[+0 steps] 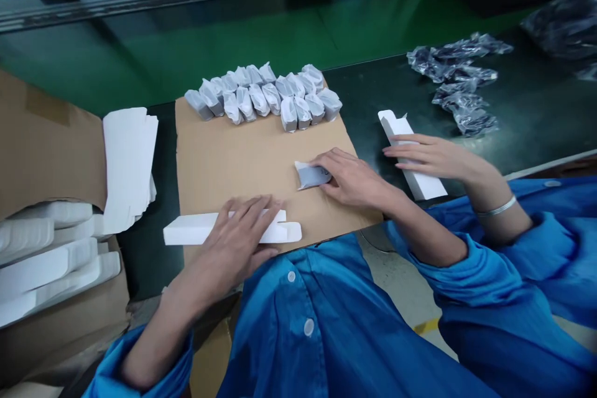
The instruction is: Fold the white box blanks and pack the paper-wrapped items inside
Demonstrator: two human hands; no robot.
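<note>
My left hand [237, 233] lies flat, fingers stretched out, across a long white carton [186, 230] at the near edge of a brown cardboard sheet [233, 155]. Further right, the curled fingers of my right hand [352, 179] pinch a small grey pouch [308, 175] that rests on the sheet. Two rows of several similar grey pouches [263, 98] stand along the sheet's far edge.
A co-worker's hand [431, 158], with a bracelet on its wrist, rests on another white carton [422, 183] on the dark belt at right. Crumpled clear bags [459, 81] lie beyond it. Flat white carton blanks [128, 161] and folded cartons [51, 261] are stacked at left.
</note>
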